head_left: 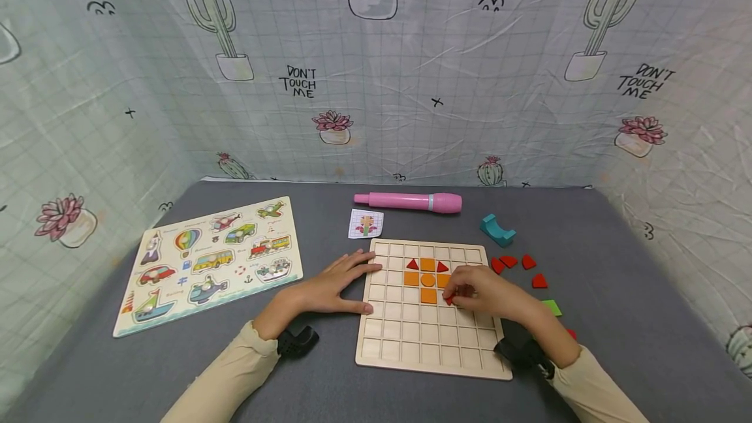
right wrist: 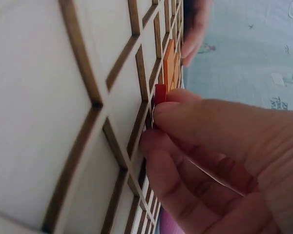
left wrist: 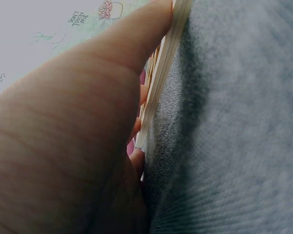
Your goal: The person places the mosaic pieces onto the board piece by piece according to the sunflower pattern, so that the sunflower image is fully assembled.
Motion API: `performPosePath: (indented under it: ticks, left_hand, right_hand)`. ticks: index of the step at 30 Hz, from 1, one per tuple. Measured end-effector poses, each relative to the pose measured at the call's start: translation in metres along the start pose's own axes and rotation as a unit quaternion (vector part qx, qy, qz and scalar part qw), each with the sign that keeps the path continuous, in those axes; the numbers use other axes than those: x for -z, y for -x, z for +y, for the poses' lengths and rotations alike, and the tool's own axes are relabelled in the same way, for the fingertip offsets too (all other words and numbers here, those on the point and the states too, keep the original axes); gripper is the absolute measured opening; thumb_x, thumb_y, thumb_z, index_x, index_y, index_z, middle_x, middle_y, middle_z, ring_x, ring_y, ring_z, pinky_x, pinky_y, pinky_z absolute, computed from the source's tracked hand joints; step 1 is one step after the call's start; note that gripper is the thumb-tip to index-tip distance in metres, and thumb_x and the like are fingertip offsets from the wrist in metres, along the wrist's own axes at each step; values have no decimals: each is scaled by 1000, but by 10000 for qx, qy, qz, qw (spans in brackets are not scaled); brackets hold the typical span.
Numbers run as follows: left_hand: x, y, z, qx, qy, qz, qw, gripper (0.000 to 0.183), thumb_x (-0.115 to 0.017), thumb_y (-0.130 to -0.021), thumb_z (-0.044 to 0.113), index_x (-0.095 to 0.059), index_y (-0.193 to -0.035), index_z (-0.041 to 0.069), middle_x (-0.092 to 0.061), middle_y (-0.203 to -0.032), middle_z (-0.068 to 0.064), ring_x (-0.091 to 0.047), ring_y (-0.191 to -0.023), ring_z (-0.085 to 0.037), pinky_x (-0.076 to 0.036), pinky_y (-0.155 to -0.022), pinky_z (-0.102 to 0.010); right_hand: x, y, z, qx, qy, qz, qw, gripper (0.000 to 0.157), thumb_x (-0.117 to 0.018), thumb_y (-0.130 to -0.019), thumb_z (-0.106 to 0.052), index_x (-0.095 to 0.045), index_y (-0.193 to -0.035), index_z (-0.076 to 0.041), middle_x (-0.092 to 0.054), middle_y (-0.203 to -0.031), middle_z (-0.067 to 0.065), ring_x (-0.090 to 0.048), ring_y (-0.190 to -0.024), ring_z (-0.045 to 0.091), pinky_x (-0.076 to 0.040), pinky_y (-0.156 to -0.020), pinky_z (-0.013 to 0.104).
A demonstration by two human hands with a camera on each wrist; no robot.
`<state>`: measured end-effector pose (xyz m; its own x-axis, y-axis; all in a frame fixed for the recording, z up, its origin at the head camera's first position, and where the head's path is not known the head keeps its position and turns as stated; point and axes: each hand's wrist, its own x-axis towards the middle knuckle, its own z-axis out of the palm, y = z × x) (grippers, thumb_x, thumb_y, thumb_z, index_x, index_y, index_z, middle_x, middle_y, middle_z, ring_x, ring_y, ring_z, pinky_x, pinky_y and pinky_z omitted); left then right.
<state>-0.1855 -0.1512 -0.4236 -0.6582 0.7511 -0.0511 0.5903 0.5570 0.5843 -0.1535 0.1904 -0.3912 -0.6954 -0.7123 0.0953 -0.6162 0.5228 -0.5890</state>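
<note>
The right hand (head_left: pixel 482 289) pinches a small red piece (right wrist: pixel 160 93) between thumb and fingertips, low over the grid just beside the lowest orange square (head_left: pixel 429 296); the grip on its edges probably lets it be turned to suit a cell. The left hand (head_left: pixel 336 287) lies with fingers spread and loosely straight, thumb and fingertips at the near-left rim of the wooden grid board (head_left: pixel 405 348), gripping nothing, likely to keep the board from sliding.

On the board, orange squares surround an orange disc (head_left: pixel 427 280), with red triangular pieces either side of the top square. A pattern card (head_left: pixel 365 223) sits just beyond the board's far-left corner, presumably for easy viewing. Loose red pieces (head_left: pixel 539 281) and a green piece (head_left: pixel 552 307) lie to the right, seemingly for reach, near a teal arch block (head_left: pixel 498 230).

Farther out are a pink wand-shaped object (head_left: pixel 408 201) and a vehicle puzzle board (head_left: pixel 235 305). Dark grey cloth (head_left: pixel 317 384) covers the table; cactus-printed curtains (head_left: pixel 264 31) enclose it.
</note>
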Motion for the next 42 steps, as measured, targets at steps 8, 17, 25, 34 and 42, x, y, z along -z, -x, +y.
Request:
performPosePath:
  ticks: [8,17,25,34,42]
  left_hand:
    - [-1,0,-1,-36,-10,20,10000,78,-69,-89,44,-32,-153,19,-16,-162,-7,-4,-150,-35,-6,-119,-56]
    - [1,0,0,3,-37,10,10000,78,-69,-88,45,-33,-153,19,-17,-162,-7,-4,-149,-35,-5,-120,-56]
    - [-1,0,-2,17,-35,0,10000,78,-69,-89,46,-32,-153,20,-16,-162,-7,-4,-150,-34,-5,-120,-55]
    - [-2,0,-2,12,-45,-5,10000,78,-68,-89,47,-32,-153,21,-16,-163,-5,-3,-150,-32,-5,-120,-55]
    - [-1,0,-2,11,-60,3,10000,78,-68,-89,47,-32,-153,21,-16,-163,-5,-3,-150,-31,-5,-120,-55]
  right_hand:
    - [-5,-4,1,25,85,164,9998,11,-70,-85,4,-71,-88,-6,-66,-88,2,-49,-73,3,-48,-63,20]
    - [-7,-5,2,-279,71,304,9991,8,-72,-84,2,-72,-87,-6,-67,-87,0,-51,-73,5,-49,-63,20]
    - [-9,-6,2,-263,94,370,9989,8,-71,-85,1,-71,-87,-7,-66,-87,-1,-51,-72,5,-49,-63,20]
    - [-9,-6,3,-215,56,472,9986,8,-71,-85,1,-71,-87,-7,-66,-86,1,-49,-68,3,-48,-59,20]
    - [-10,-6,3,-123,23,508,9986,11,-71,-84,3,-70,-87,-7,-66,-85,1,-48,-69,5,-46,-59,20]
